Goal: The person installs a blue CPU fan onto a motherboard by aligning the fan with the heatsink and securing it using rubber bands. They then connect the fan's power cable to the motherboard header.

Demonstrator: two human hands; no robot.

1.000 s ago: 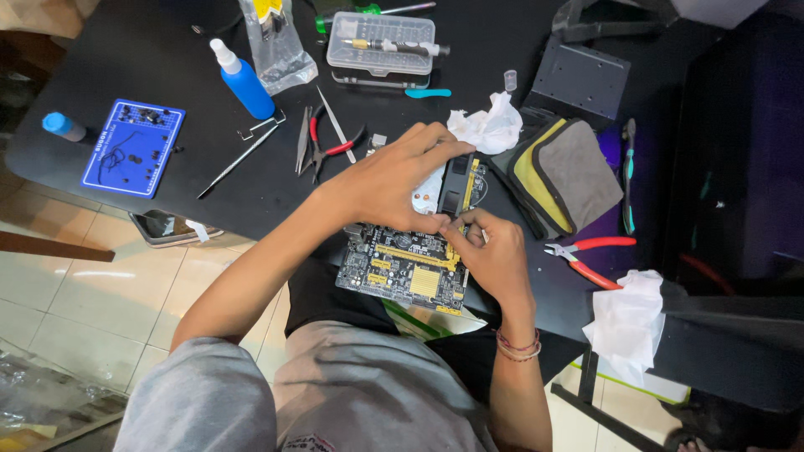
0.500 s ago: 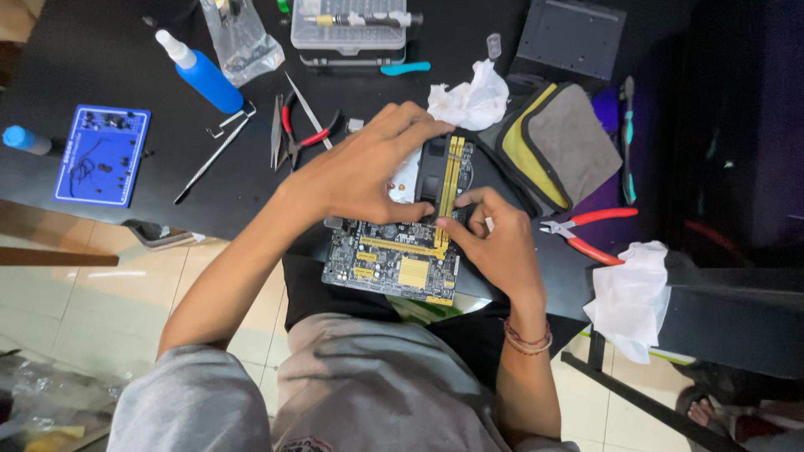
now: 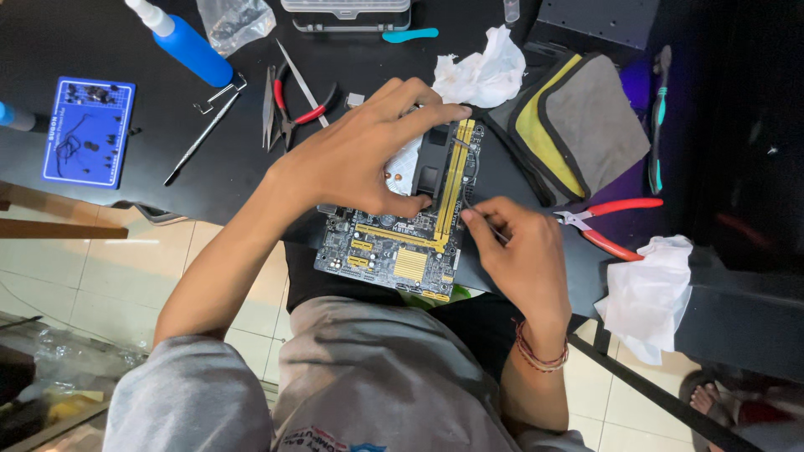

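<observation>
1 dark green rectangular circuit board with yellow slots [image 3: 394,251], at the near edge of the black table [image 3: 100,33], partly over the lap. Right hand [image 3: 519,251]: fingers pinched closed on a thin metal tool, tip at the board's right edge. Left hand [image 3: 360,155]: fingers spread, pressing the board's black fan block [image 3: 435,159]. Beyond: 2 crumpled white tissues [image 3: 481,71], 1 red-handled pliers [image 3: 607,222], 1 blue parts mat [image 3: 88,130] bearing small screws, 1 clear lidded case [image 3: 347,12], contents unclear.

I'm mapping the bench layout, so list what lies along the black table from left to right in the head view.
Blue mat → blue bottle → red-handled cutters → left hand → motherboard → right hand → grey-and-yellow cloths → red pliers → white tissue.
</observation>
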